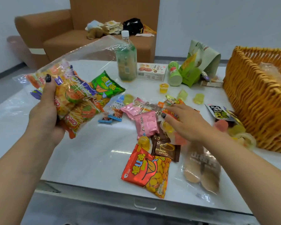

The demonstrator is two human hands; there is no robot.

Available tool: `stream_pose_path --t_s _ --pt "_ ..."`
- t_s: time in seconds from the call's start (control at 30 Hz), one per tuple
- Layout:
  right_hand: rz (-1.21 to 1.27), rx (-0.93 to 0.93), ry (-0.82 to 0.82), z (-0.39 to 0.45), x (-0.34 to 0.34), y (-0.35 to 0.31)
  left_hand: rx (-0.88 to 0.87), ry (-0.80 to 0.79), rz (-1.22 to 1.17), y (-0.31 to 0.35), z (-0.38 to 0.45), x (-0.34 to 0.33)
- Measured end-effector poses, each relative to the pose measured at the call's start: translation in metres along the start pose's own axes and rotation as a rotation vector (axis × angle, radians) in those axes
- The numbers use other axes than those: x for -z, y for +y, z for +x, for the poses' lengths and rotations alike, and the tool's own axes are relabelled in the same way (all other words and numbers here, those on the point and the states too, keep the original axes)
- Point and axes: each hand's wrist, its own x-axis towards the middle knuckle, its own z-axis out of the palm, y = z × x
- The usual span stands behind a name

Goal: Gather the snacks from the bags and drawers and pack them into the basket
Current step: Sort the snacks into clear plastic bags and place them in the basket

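A glossy white surface (81, 159) fills the foreground, and its front side has a grey drawer with a pale handle (145, 205). Behind it stands a brown fabric sofa (58, 34) against a plain white wall (217, 18). A brown plush toy (96, 32) and a black bag (132, 25) lie on the sofa seat. The floor (2, 90) is grey, with a dark baseboard along the wall. The light is soft and even.

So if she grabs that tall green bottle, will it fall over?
Maybe. The green bottle stands upright, tall and narrow, so a sideways bump could tip it. It looks nearly full, so probably heavy. On its side, it would likely roll across the table.
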Motion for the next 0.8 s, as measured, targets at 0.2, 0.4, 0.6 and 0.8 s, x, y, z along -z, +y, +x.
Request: stream_pose_path --t_s 0.2,0.4,0.6,0.8 --pt "-0.318 0.069 -0.238 -0.024 -0.025 -0.043 -0.008 0.054 -0.022 0.013 0.003 0.023" --pt "-0.380 0.089 -0.147 -0.021 -0.027 -0.056 0.033 0.113 0.001 0.019 -0.002 0.030" --pt "-0.304 -0.131 -0.203 -0.073 -0.011 -0.075 0.078 0.027 0.030 0.012 -0.014 0.019" --pt "-0.293 -0.161 -0.270 -0.120 -0.034 -0.069 0.116 -0.074 0.057 -0.004 -0.032 0.010"
